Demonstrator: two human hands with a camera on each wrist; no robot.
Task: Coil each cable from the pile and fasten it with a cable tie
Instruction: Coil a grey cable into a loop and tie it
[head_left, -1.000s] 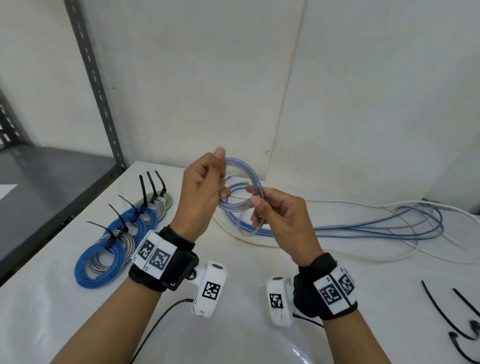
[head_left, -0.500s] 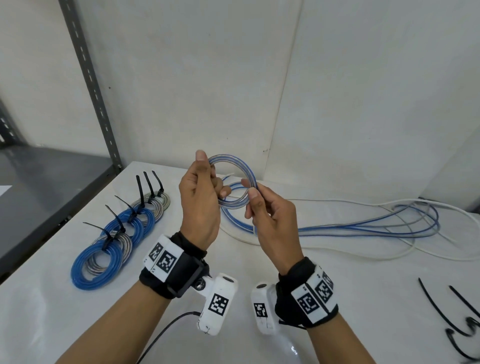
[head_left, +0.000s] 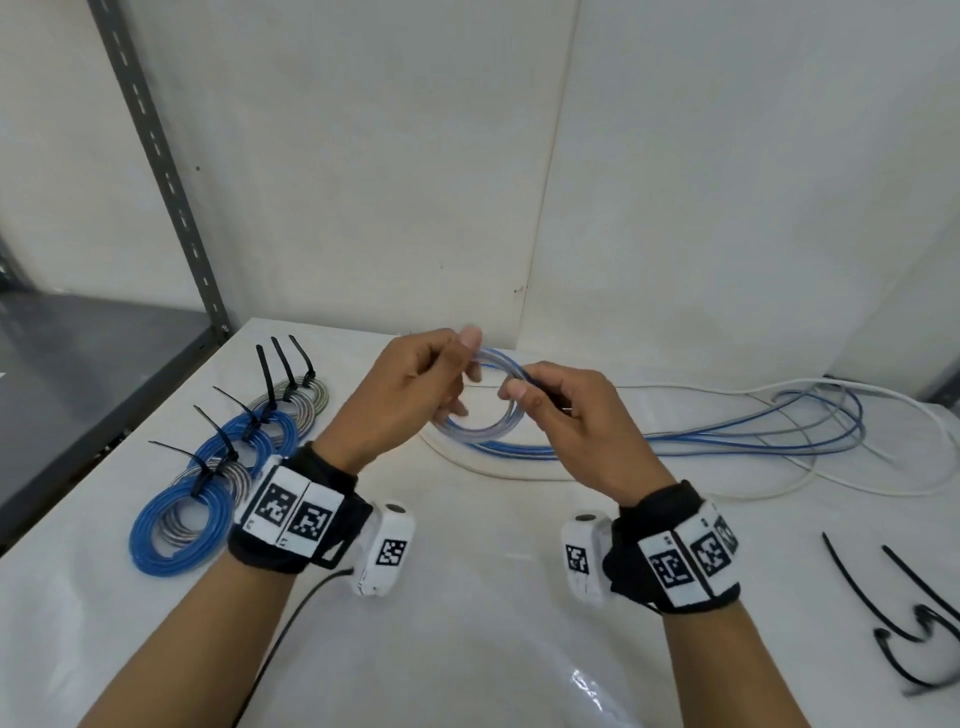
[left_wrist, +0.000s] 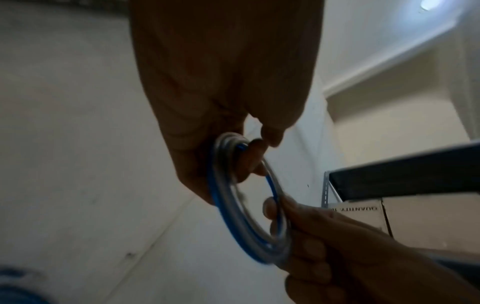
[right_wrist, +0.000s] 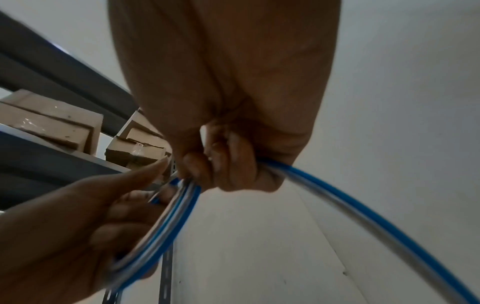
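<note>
I am mid-coil: my left hand (head_left: 410, 395) pinches the near-left side of a small blue-and-clear coil (head_left: 485, 434) held up at the centre of the head view, thumb and fingers curled around the gathered loops, while my right hand (head_left: 566, 421) grips the opposite side, fingers closed on the strand that feeds in. In the right wrist view that strand, the free cable (right_wrist: 363, 207), runs out of my fist and sweeps down to the lower right. It leads toward the loose pile (head_left: 779, 431) lying on the white table (head_left: 467, 649) at the right of the frame. Finished coils (head_left: 218, 467) with black ties sit in a row at the left; spare cable ties (head_left: 898, 613) lie at the lower right edge. I judge plenty of cable is left to wind, so the next move calls for laying another loop into my left pinch without letting the earlier turns spring apart.
</note>
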